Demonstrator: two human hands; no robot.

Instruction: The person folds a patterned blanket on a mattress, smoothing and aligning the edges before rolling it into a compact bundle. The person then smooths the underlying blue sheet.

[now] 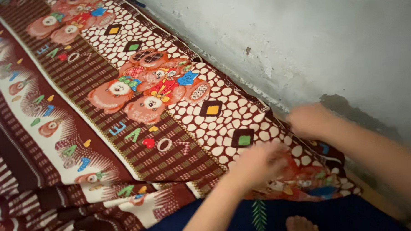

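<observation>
Item: patterned bedsheet [123,109], maroon and white, printed with teddy bears, coloured letters, a pebble pattern and small diamonds. It lay spread flat beside the pale plaster wall [303,39], its long edge running along the foot of that wall. The lower edge of the sheet, farthest from the wall, was bunched into loose folds.

Left hand [257,164]: it rested on top of the bedsheet, over the pebble-patterned band, a little away from the wall. The picture was blurred there; the fingers seemed curled down onto the cloth, but whether they pinched it could not be told.

Right hand [310,121]: it lay on the bedsheet's edge nearest the wall, just at the foot of the wall, closer to the wall than the left hand. It too was blurred, and its grip could not be told; the hand looked loosely bunched against the cloth.

The sheet thus lay under both hands and stretched away from them along the wall.

Also present: dark blue cloth with a green leaf motif [263,216], below the sheet's crumpled corner, away from the wall; a bare foot [301,226] beside the leaf motif.
</observation>
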